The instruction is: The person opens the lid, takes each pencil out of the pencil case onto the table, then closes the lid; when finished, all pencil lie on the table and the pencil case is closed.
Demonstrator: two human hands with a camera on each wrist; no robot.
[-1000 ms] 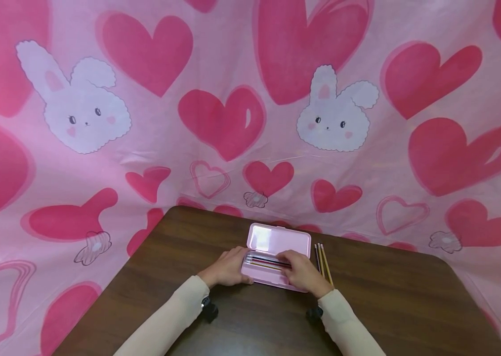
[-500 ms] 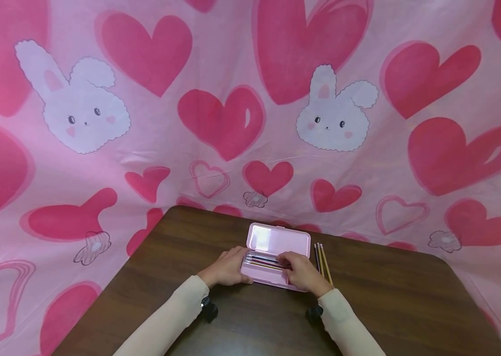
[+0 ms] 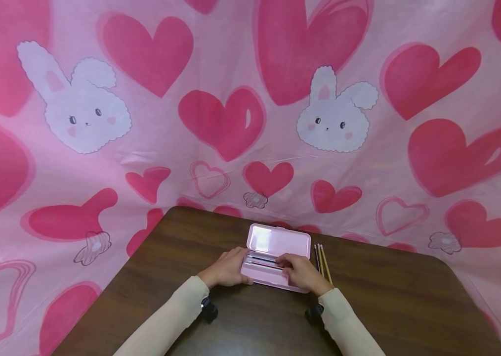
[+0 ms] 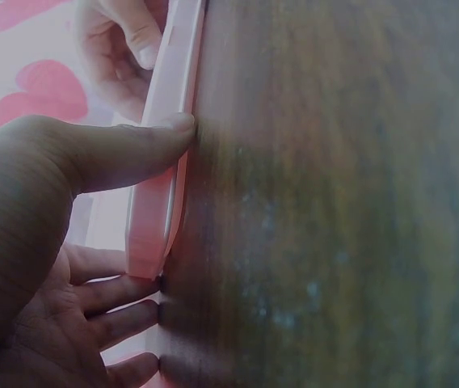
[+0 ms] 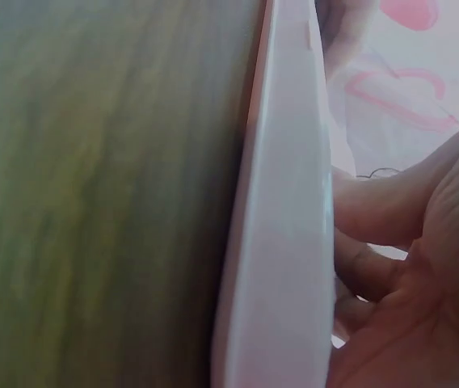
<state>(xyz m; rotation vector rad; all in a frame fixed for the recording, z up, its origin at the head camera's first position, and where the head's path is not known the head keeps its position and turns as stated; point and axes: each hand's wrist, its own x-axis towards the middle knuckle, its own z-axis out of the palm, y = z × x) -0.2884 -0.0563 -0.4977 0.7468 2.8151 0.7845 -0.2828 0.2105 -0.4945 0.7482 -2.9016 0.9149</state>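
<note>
An open pink pencil case (image 3: 268, 278) lies on the brown table, its lid (image 3: 283, 243) tipped back. Several pencils (image 3: 265, 259) rest lengthwise inside it. My left hand (image 3: 227, 269) holds the case's left end; the left wrist view shows the thumb (image 4: 145, 149) on the front side and the fingers (image 4: 116, 295) around the end. Reaching in from the right, my right hand (image 3: 302, 272) has curled fingers over the pencils' right ends. In the right wrist view the case wall hides those fingertips.
Just right of the case, a few loose pencils (image 3: 325, 264) lie on the table (image 3: 388, 296), partly behind the right hand. A pink cloth (image 3: 228, 183) with hearts and rabbits hangs along the table's back and sides.
The pencils inside the case have shifted under the right fingers: the yellow one seen at the front before no longer shows there. The left hand and the case stay put.
</note>
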